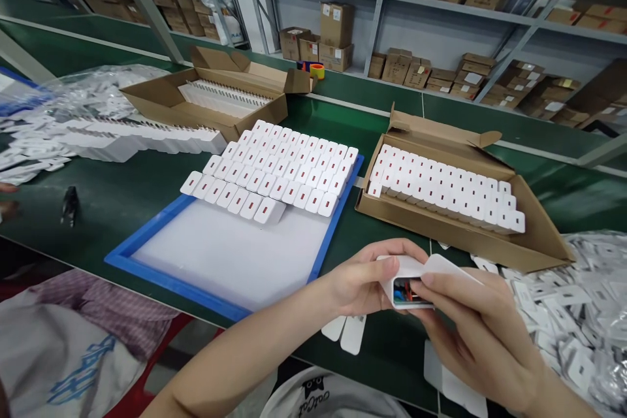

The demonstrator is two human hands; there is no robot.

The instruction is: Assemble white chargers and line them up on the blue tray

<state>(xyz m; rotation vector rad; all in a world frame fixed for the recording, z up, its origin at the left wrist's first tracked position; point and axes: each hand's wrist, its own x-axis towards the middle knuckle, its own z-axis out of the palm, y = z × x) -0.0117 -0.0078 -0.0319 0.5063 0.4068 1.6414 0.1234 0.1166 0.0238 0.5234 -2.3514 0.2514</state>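
Housing [410, 266], white and open at one end, is above the worktop [110, 209], clamped in my left hand [362, 277]. I have my right hand [482, 323] closed on a white panel [445, 262], fingertips [428, 279] at the opening. Farther out, I see a blue-edged tray [176, 287] and a carton [431, 225].

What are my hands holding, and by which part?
Left hand: a white casing, by its outer sides. Right hand: a flat white piece, seemingly by its lower part, which the hand covers.
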